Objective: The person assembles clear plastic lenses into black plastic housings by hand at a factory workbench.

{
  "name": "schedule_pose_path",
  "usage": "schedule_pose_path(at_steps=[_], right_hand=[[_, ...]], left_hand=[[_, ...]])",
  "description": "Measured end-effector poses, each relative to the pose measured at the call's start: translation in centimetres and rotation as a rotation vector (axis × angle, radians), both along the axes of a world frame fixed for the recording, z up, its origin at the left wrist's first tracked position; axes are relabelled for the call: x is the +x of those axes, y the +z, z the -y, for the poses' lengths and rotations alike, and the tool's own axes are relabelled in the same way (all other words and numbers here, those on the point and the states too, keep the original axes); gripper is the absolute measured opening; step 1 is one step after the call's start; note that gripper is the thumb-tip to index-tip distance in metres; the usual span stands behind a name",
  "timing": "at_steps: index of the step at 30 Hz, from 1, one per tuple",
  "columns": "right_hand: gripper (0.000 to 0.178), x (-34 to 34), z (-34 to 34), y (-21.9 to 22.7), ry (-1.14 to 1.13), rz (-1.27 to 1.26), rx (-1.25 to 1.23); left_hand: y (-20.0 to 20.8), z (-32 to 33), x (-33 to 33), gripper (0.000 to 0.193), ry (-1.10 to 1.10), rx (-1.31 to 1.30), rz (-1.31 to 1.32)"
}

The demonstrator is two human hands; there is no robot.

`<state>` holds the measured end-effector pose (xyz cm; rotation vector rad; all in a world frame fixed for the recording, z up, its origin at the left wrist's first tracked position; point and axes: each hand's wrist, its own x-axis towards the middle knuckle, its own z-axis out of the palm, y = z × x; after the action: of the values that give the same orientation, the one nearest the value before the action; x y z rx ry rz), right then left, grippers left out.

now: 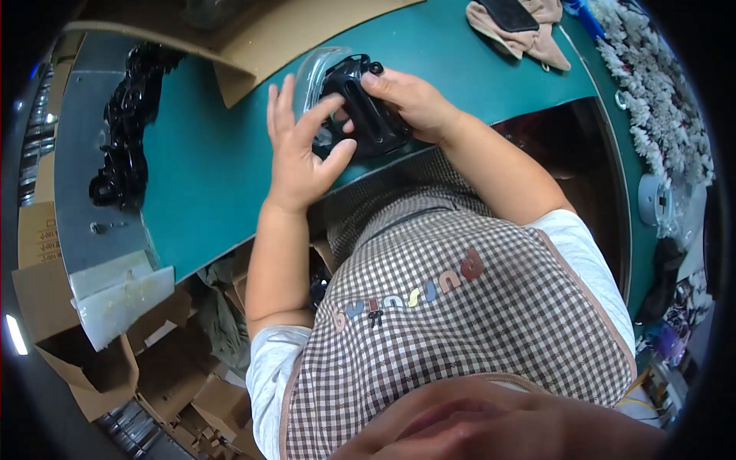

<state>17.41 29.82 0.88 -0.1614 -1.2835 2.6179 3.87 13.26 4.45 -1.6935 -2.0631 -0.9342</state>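
My right hand [414, 100] is closed on the right side of a glossy black plastic housing [376, 115], its thumb lying on the top face near a small round lug. A clear curved plastic cover [313, 73] sits along the housing's left side; whether the two are joined I cannot tell. On the left, my left hand [300, 149] has its fingers spread, the index fingertip blurred close to an opening in the housing. Some of its fingers pass in front of or behind the clear cover. The housing is tilted above the front edge of the green tabletop [207, 169].
Several black plastic parts [126, 123] are lined up on the grey surface at left, above a white foam sheet [123, 295]. An open cardboard box [253, 42] stands at the back. A beige cloth [529, 42], a tape roll [654, 201] and grey-white tinsel [652, 100] are at right.
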Motion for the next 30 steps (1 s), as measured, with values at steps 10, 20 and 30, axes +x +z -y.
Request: schedule_pose_path(at_steps=[10,20,30], right_hand=[[0.038,1.6,2.3,0.8,0.018,0.136,0.051],[0.035,1.8,4.6,2.5,-0.048,0.074,0.296],[0.043,2.5,6.6,4.3,-0.003,0.021,0.554]], left_hand=[[-1.2,2.2,-3.8,0.117,-0.315,-0.166,0.228],[-0.6,3.9,2.9,0.142,-0.238,-0.039,0.215],[2.0,5.8,5.2,0.119,-0.147,-0.103,-0.011]])
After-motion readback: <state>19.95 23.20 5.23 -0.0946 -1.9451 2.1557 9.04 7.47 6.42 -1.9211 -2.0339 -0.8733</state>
